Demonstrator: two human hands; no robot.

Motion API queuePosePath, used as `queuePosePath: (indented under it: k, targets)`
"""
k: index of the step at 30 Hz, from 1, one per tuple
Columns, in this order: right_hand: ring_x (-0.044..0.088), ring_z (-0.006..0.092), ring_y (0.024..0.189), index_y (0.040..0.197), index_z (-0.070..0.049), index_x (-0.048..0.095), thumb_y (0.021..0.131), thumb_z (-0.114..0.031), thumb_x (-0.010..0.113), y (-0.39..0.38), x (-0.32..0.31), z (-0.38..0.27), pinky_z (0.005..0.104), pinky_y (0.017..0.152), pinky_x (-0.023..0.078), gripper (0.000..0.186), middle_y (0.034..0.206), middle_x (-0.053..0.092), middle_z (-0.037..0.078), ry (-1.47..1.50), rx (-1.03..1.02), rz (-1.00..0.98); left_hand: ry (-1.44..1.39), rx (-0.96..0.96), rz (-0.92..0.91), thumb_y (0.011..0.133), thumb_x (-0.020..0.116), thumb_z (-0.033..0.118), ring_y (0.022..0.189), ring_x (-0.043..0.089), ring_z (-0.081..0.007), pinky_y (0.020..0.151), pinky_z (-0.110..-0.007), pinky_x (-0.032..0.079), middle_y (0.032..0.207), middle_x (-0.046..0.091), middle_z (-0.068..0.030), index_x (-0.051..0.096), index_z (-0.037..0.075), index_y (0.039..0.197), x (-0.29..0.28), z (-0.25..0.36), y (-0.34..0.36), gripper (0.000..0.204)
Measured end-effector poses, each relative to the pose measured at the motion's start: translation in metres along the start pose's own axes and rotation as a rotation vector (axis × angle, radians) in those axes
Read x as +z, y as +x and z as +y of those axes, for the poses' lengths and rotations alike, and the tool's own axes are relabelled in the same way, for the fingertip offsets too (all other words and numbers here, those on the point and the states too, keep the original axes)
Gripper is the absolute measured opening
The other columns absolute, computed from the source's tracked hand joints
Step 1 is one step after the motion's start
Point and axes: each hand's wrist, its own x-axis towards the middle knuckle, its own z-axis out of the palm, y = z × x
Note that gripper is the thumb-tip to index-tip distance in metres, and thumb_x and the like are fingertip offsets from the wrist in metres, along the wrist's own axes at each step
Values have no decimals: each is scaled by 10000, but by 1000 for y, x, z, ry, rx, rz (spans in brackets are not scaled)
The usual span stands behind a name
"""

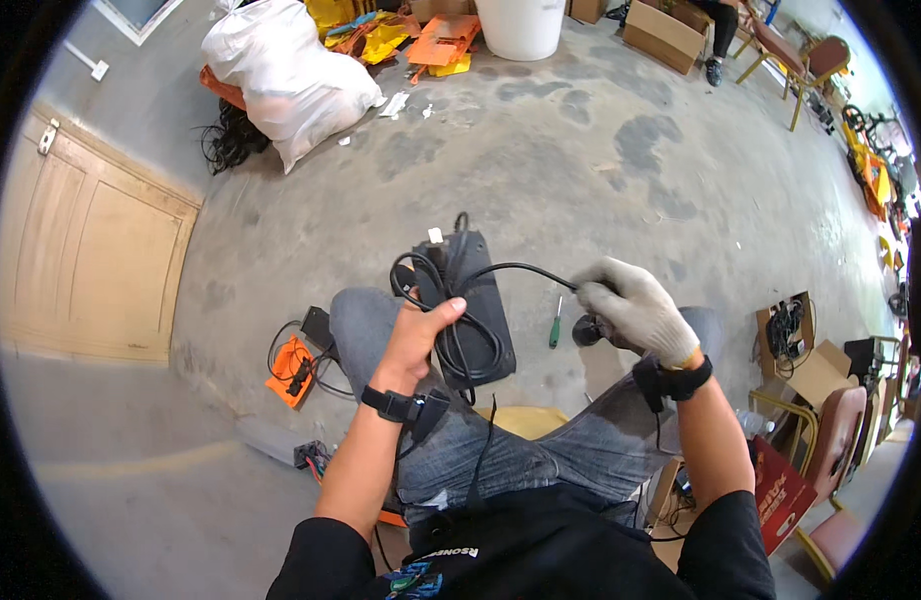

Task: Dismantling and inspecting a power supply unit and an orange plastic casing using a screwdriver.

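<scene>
My bare left hand is closed on a loosely coiled black cable, its thumb across the loops. Behind the coil is a flat black rectangular box; whether the hand also bears it I cannot tell. From the coil one length of the cable arches over to my right hand, which wears a pale knit glove and pinches it. Just below the gloved fingers shows a dark rounded thing, partly hidden. Between my knees, a green-handled screwdriver lies on the floor.
Left of my knee are an orange piece with black wires and a small black box. An open carton of cables and chairs stand at the right. White sacks, a white bucket and a seated person's leg are farther off.
</scene>
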Motion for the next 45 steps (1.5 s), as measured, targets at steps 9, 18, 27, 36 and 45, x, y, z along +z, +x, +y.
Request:
queuePosePath:
  k: [9,18,27,36,45]
  targets:
    - [586,64,615,1275,13,684,1014,-132,591,-3,55,9,254,530,508,313,819,661,20,257,-78,103,87,81,-4,900,800,110,908,673,-109,820,-295,563,1045,723,-12,698,30,1191,15,-17,6,318]
    - [713,369,892,1316,-14,643,958,-142,632,-7,111,14,415,786,567,380,1082,702,233,-204,-269,117,169,183,-113,911,792,116,1016,665,-123,939,-320,540,1135,714,-19,672,53,1245,24,-17,6,361]
    - [642,436,947,1326,-82,613,963,-154,605,-5,97,6,495,817,516,370,984,613,220,-372,-405,-54,-44,105,-110,915,817,163,947,672,-114,871,-289,559,1045,714,-25,667,30,1171,25,-28,10,325]
    - [652,441,877,1399,-117,545,966,-112,617,-15,120,16,509,733,535,439,1058,573,202,-562,-464,97,-176,79,-46,891,812,185,891,672,-112,807,-288,554,984,718,-13,715,54,1091,30,-31,15,259]
    - [648,429,893,1396,-108,555,963,-107,617,-11,117,18,502,755,530,438,1024,587,194,-524,-521,38,-69,20,-99,879,833,152,855,683,-117,781,-291,567,985,731,-22,726,43,1099,22,-27,17,267]
